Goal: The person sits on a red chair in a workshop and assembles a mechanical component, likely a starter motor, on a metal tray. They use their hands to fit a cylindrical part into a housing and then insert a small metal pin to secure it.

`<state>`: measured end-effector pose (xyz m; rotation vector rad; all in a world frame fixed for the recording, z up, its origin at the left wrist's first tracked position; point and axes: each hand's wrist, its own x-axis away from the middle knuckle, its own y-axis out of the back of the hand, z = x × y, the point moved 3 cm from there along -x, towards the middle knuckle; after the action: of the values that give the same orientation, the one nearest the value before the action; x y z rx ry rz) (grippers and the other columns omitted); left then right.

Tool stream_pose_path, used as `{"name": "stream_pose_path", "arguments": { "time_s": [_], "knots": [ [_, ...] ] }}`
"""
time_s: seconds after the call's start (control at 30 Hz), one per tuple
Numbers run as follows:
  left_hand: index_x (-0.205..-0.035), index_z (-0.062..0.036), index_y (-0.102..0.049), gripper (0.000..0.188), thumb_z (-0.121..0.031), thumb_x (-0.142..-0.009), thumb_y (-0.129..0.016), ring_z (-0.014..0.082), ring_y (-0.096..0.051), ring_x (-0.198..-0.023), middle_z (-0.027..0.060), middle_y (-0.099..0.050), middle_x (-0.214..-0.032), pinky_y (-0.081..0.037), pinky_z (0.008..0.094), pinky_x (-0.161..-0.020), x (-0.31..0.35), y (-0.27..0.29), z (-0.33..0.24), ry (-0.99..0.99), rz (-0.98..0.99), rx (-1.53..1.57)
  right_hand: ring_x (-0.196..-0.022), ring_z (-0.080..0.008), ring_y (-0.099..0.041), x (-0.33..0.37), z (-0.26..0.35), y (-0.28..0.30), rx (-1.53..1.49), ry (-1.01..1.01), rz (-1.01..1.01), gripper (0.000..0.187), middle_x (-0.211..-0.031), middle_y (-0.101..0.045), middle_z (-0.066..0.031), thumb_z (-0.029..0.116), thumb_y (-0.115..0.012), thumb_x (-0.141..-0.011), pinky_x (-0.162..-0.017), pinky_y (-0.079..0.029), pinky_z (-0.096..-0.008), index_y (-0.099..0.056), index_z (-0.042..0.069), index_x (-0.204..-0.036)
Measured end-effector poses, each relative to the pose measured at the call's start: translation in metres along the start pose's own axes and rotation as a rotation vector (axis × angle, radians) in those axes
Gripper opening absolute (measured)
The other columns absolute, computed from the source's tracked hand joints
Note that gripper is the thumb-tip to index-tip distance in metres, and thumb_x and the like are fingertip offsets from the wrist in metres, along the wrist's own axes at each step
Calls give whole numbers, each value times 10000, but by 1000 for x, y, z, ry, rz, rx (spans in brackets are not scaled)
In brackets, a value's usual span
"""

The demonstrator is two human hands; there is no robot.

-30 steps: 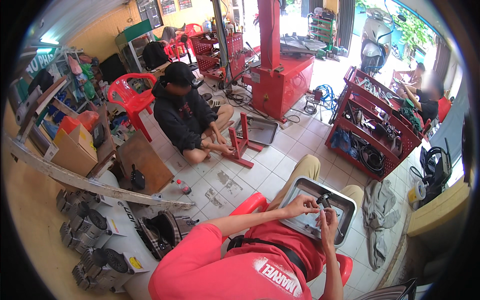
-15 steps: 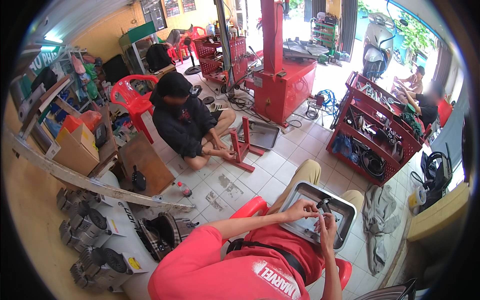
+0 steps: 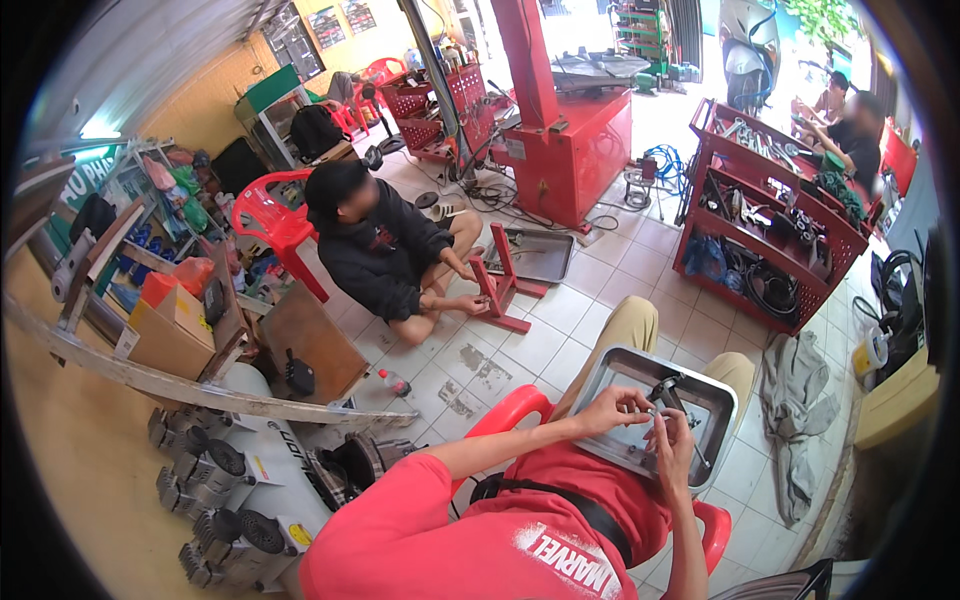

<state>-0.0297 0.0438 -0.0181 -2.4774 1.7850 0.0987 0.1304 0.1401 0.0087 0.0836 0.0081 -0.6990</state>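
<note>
Where left grip (image 3: 613, 410) faces right grip (image 3: 674, 443), small piece (image 3: 656, 413) between

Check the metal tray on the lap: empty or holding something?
Not empty: a black part lies inside the metal tray; its exact kind I cannot tell.

A bare left hand (image 3: 612, 410) and a bare right hand (image 3: 674, 450) held close together, fingers bent.
The bare left forearm (image 3: 515, 447) lies to the left of the grip, slanting slightly; the bare right forearm (image 3: 688, 535) stands steeply below it. The fingertips of both hands point inward; whether they touch is unclear.
</note>
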Motion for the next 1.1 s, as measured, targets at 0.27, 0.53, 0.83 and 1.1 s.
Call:
{"name": "stream_pose_path", "arguments": {
  "time_s": [0.27, 0.53, 0.83, 1.1],
  "knots": [
    [-1112, -22, -721, 254, -182, -933, -802, 61, -602, -722, 13, -689, -905, -485, 228, -627, 0, -4, -6, 37, 21, 68, -662, -106, -665, -5, -11, 3, 66, -4, 40, 178, -793, -709, -76, 138, -649, -1036, -553, -509, -255, -633, -29, -1098],
    [-1136, -39, -693, 237, -188, -967, -766, 66, -592, -706, 15, -691, -912, -493, 232, -633, -4, -3, -13, 20, 39, 92, -631, -115, -658, -5, -8, 4, 61, 22, 16, 174, -849, -727, -97, 110, -658, -1024, -553, -511, -264, -628, -41, -1106],
    [-965, -63, -657, 306, -356, -1050, -645, 56, -554, -662, -4, -671, -837, -456, 223, -595, -3, -10, 6, 187, 76, 87, -636, -85, -614, 1, -17, 11, 64, 41, 20, 114, -880, -700, -64, 26, -644, -1011, -556, -492, -238, -620, -30, -1108],
    [-1125, -71, -747, 278, -317, -1044, -646, 47, -536, -671, -19, -683, -852, -420, 226, -566, 0, -1, 7, 135, 85, -143, -658, -130, -664, 0, -19, 11, 142, 145, -38, 251, -903, -753, -115, 112, -717, -965, -599, -530, -294, -665, -17, -1173]
  ]
}}
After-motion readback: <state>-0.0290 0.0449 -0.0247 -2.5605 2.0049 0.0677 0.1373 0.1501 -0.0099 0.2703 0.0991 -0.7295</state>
